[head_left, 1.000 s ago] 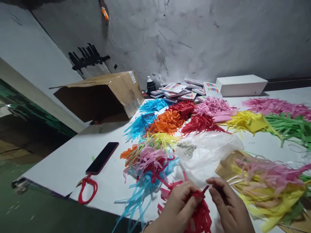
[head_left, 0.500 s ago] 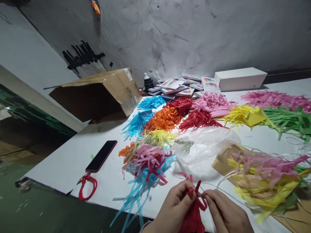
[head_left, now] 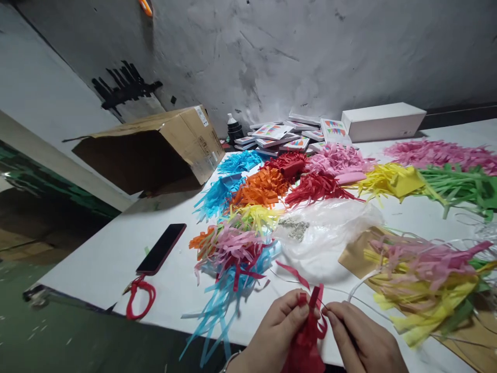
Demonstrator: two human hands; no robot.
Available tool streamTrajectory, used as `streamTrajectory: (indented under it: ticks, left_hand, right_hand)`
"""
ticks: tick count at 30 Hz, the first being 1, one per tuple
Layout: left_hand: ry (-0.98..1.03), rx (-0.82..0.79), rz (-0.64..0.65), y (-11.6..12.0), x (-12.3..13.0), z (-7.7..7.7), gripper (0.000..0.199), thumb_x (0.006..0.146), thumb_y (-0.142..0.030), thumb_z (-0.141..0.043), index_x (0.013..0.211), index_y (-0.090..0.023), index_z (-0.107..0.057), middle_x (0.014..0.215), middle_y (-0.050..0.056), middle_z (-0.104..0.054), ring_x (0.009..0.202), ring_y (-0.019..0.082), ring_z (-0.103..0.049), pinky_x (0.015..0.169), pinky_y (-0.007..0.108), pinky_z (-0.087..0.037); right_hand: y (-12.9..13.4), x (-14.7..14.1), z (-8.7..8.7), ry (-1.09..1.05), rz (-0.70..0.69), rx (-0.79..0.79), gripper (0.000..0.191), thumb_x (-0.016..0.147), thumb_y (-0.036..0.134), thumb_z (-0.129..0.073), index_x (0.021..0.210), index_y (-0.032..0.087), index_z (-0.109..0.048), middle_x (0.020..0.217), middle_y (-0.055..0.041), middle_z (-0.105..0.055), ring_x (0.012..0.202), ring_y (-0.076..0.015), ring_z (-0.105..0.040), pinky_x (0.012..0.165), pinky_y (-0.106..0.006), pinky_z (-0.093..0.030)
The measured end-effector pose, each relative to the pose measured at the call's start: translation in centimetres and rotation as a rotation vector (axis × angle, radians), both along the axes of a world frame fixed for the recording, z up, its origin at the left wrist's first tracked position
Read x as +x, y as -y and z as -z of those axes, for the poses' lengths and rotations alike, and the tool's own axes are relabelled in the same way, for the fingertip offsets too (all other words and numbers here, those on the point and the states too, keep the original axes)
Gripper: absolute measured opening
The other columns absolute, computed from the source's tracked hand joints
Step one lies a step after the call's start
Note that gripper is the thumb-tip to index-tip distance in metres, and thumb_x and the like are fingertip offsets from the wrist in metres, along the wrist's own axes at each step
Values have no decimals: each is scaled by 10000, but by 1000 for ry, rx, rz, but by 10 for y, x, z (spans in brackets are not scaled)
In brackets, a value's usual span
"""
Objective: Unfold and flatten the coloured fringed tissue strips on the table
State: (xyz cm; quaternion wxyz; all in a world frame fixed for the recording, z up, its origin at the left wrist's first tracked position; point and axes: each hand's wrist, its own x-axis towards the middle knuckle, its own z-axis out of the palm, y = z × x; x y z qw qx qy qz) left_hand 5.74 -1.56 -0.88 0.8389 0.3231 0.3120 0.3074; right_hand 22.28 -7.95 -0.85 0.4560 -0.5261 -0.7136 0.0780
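At the table's front edge, my left hand pinches a bunch of red tissue paper whose cut strips stick up and curl. Close on its right, my right hand has thumb and forefinger pressed together on a thin dark string or wire that runs to the red paper. A mixed pile of pink, orange and yellow strips lies ahead of my left hand, with blue strips hanging over the edge. Pink and yellow tassels rest on brown card to the right.
A black phone with a red cord lies at left. Behind are an open cardboard box, a black bottle, flat printed packs and a white box. A clear plastic bag lies mid-table, before coloured fringe bundles.
The red strips at my left fingertips have shifted, and one now stretches up and left onto the table. Both hands keep their pinch. The view has moved slightly.
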Motion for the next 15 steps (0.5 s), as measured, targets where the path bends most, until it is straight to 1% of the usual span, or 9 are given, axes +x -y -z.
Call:
streamTrajectory:
  ticks: [2,5,7,9,13,15]
  left_hand:
    - [37,-57,0,0,0,2,394,755,-476,-863,872,-131,-711,753,40,-696,598,93,-608,576,176,-464]
    - [82,-115,54,1,0,1,388,778,-485,-838,866,-125,-724,694,41,-691,533,102,-610,508,183,-479]
    - [95,-154,49,1,0,0,369,775,-462,-846,856,-123,-727,688,33,-684,506,92,-600,476,175,-479]
    - [97,-171,32,1,0,0,369,758,-448,-864,844,-117,-726,694,30,-679,510,86,-603,479,168,-482]
    - [59,-123,8,0,1,7,411,727,-472,-882,825,-119,-697,721,32,-667,540,87,-595,511,174,-466]
    - [9,-34,-39,-1,1,8,438,719,-500,-883,797,-129,-664,727,24,-645,565,82,-571,541,177,-450]
  right_hand:
    - [0,0,-2,-23,-8,-17,143,1023,174,-468,1092,208,-588,849,-24,-703,756,-126,-720,706,-174,-567]
    - [1,-1,-6,-41,-19,-23,143,1023,167,-457,1078,213,-581,813,-16,-680,729,-129,-710,679,-179,-557]
    - [2,-2,-7,-38,-19,-24,141,1018,164,-465,1082,212,-581,824,-20,-688,726,-130,-710,683,-179,-556]
    - [3,-3,-6,-43,-9,-41,140,1014,162,-474,1084,210,-584,820,-21,-686,724,-130,-708,692,-179,-558]
    - [3,-3,-4,-36,-1,-35,144,1018,156,-473,1103,203,-580,823,-29,-689,739,-130,-713,704,-176,-557]
    - [3,-2,-4,-21,14,-13,136,1017,161,-484,1109,197,-577,857,-44,-708,759,-133,-720,718,-179,-560]
